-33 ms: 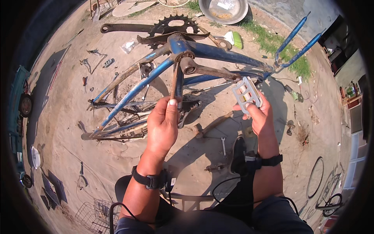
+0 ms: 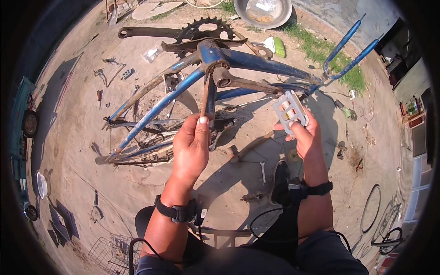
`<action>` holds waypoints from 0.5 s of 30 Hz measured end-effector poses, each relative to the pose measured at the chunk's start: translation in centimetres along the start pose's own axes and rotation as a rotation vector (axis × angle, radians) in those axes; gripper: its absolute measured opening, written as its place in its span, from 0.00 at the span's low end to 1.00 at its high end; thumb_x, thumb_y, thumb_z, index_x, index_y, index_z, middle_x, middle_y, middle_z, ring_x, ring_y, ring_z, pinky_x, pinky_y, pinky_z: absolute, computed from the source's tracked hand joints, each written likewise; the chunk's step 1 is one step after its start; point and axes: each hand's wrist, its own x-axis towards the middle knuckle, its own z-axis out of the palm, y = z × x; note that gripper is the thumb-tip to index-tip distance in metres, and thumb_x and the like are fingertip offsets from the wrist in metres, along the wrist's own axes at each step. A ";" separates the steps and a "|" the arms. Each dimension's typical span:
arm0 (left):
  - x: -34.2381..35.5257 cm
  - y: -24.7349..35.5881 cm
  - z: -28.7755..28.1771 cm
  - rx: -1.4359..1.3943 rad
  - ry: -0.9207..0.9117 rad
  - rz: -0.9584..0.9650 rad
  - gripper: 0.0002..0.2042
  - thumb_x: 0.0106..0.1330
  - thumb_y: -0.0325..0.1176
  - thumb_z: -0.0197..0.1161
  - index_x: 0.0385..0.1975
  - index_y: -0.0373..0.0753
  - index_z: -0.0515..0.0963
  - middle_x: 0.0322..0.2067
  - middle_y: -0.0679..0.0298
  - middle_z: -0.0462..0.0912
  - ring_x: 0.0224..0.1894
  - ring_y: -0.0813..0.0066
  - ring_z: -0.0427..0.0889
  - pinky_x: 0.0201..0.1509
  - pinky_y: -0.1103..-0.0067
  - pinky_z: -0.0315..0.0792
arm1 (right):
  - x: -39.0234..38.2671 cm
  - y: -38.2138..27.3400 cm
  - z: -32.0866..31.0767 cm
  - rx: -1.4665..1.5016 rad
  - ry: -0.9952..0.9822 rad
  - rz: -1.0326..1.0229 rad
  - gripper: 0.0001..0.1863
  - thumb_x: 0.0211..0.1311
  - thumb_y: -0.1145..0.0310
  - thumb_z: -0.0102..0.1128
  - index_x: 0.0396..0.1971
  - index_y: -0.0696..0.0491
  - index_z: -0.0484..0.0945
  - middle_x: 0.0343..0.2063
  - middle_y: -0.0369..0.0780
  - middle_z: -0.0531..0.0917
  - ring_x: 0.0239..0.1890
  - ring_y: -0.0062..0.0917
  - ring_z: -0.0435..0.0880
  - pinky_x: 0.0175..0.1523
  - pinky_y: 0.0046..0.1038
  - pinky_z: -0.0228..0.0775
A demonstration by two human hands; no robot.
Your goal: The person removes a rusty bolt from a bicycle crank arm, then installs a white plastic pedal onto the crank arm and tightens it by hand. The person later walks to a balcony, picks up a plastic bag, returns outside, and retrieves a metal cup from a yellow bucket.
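My left hand (image 2: pixel 192 144) is closed around a thin rusty rod (image 2: pixel 204 103), which runs up toward the bottom-bracket shell (image 2: pixel 211 55) of a worn blue bicycle frame (image 2: pixel 177 91). My right hand (image 2: pixel 300 130) grips a grey pedal (image 2: pixel 286 105) at the end of a rusty crank arm (image 2: pixel 247 83). Whether it is attached there is hard to tell. A toothed chainring (image 2: pixel 190 32) with a second crank arm (image 2: pixel 142 33) sits at the top of the frame. The frame's blue fork (image 2: pixel 343 39) sticks up at the right.
On the concrete ground lie a spanner (image 2: pixel 263 173), a screwdriver (image 2: pixel 99 98), a green grinder (image 2: pixel 346 109), a brush (image 2: pixel 278 46), a wire basket (image 2: pixel 103 256) and several loose parts. A metal basin (image 2: pixel 286 11) is behind, a teal cart (image 2: pixel 25 105) at left, a wheel (image 2: pixel 389 240) at lower right.
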 end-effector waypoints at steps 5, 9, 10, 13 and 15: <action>0.4 -0.3 -0.4 -0.318 -0.160 -0.086 0.14 0.79 0.39 0.51 0.44 0.34 0.77 0.19 0.75 0.66 0.19 0.90 0.60 0.21 0.87 0.56 | 0.0 1.3 0.0 -0.034 -0.010 0.040 0.31 0.62 0.75 0.46 0.68 0.55 0.65 0.53 0.40 0.82 0.42 0.31 0.89 0.29 0.21 0.71; 0.7 -1.0 0.3 0.133 0.102 0.127 0.11 0.78 0.37 0.53 0.41 0.35 0.77 0.20 0.75 0.68 0.19 0.89 0.62 0.22 0.88 0.58 | -0.2 1.1 0.4 -0.027 0.020 0.080 0.32 0.61 0.69 0.56 0.67 0.58 0.65 0.53 0.41 0.82 0.43 0.28 0.88 0.32 0.22 0.71; 0.6 -1.3 0.2 0.147 0.109 0.139 0.11 0.78 0.37 0.53 0.41 0.35 0.76 0.20 0.75 0.68 0.20 0.89 0.62 0.22 0.88 0.58 | -0.3 0.9 0.3 -0.016 0.018 0.077 0.32 0.61 0.69 0.56 0.67 0.58 0.65 0.53 0.41 0.82 0.43 0.28 0.88 0.32 0.22 0.72; -0.1 -1.2 0.8 0.001 0.050 0.049 0.10 0.78 0.37 0.53 0.41 0.37 0.76 0.20 0.74 0.69 0.19 0.89 0.64 0.21 0.87 0.59 | -0.3 0.7 0.2 0.000 0.023 0.048 0.30 0.61 0.72 0.50 0.66 0.56 0.66 0.52 0.40 0.82 0.42 0.29 0.89 0.30 0.21 0.71; -0.4 -0.8 1.1 -0.116 0.006 -0.022 0.10 0.78 0.37 0.53 0.41 0.37 0.76 0.20 0.74 0.69 0.19 0.88 0.64 0.20 0.86 0.59 | -0.3 0.7 0.2 0.007 0.024 0.027 0.29 0.61 0.73 0.47 0.66 0.55 0.67 0.52 0.40 0.83 0.41 0.30 0.89 0.29 0.21 0.71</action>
